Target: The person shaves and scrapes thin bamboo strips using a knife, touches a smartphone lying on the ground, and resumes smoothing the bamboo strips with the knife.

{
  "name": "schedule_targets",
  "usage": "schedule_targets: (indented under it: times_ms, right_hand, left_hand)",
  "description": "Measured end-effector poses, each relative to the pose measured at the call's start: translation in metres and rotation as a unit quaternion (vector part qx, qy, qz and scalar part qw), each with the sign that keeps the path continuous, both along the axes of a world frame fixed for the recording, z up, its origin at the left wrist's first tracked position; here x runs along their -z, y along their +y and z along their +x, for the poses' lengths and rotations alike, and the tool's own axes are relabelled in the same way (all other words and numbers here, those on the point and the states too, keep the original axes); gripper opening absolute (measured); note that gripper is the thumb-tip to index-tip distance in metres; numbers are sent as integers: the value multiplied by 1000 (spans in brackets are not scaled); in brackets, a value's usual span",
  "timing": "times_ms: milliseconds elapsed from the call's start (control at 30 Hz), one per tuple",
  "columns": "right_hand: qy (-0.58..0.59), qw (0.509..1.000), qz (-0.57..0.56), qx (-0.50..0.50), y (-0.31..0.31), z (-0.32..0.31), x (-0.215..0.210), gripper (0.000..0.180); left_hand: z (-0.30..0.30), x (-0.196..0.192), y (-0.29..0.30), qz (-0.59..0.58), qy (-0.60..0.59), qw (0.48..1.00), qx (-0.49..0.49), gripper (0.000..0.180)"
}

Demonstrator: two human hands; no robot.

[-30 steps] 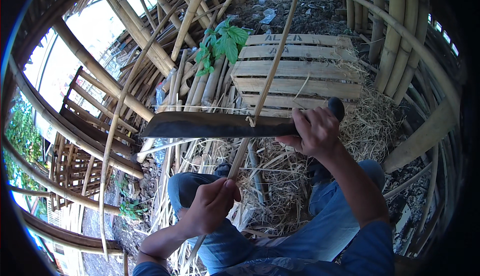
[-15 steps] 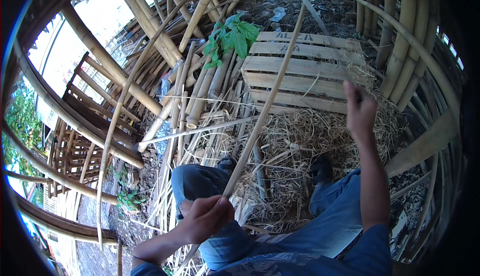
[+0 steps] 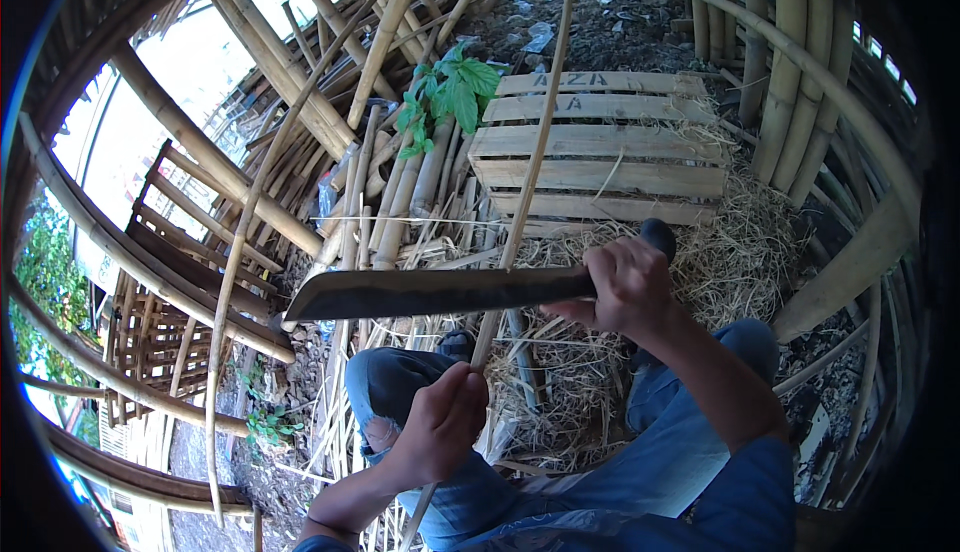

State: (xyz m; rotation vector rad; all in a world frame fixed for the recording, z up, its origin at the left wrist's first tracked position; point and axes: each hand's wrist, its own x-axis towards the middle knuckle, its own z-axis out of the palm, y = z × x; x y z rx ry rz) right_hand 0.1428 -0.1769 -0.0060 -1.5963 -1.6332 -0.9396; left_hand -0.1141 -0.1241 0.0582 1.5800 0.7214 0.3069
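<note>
My left hand (image 3: 446, 422) is closed round a long bamboo strip (image 3: 541, 137) that slants up and away from my lap toward the wooden crate. In my right hand (image 3: 627, 287) is the dark handle of a machete (image 3: 430, 292). Its broad blade points left and lies across the strip, a little beyond my left hand. I cannot tell how deep the edge sits against the strip. The strip's lower end runs down past my left knee.
Beyond the strip stands a slatted wooden crate (image 3: 600, 142). Curly shavings (image 3: 740, 262) cover the ground round my feet. Cut bamboo poles (image 3: 405, 192) and a leafy green plant (image 3: 455, 92) are left of the crate. Bamboo posts (image 3: 800, 72) rise at the right.
My right hand has swung down and toward the middle, bringing the machete blade into plain view across the strip. The left hand has shifted slightly right, still gripping the strip.
</note>
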Motion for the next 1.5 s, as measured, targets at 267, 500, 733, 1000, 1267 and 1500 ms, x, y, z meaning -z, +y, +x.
schedule_targets:
  times_ms: [267, 500, 733, 1000, 1267, 1500]
  right_hand:
    - [-24, 999, 0, 33, 3, 21, 2, 63]
    - [-27, 997, -20, 70, 12, 50, 20, 61]
    - [-6, 982, -35, 184, 15, 111, 36, 60]
    - [394, 828, -148, 370, 23, 161, 31, 78]
    - [466, 835, -23, 290, -23, 160, 8, 72]
    - [156, 983, -56, 81, 13, 1, 5, 57]
  left_hand:
    - [-5, 8, 7, 225, 39, 972, 61, 10]
    - [-18, -9, 13, 64, 54, 996, 38, 22]
    - [-81, -19, -2, -24, 107, 994, 11, 24]
    - [-187, -12, -35, -99, 109, 989, -21, 25]
    - [-188, 19, -23, -80, 158, 974, -144, 14]
    - [-159, 54, -12, 75, 175, 979, -73, 16]
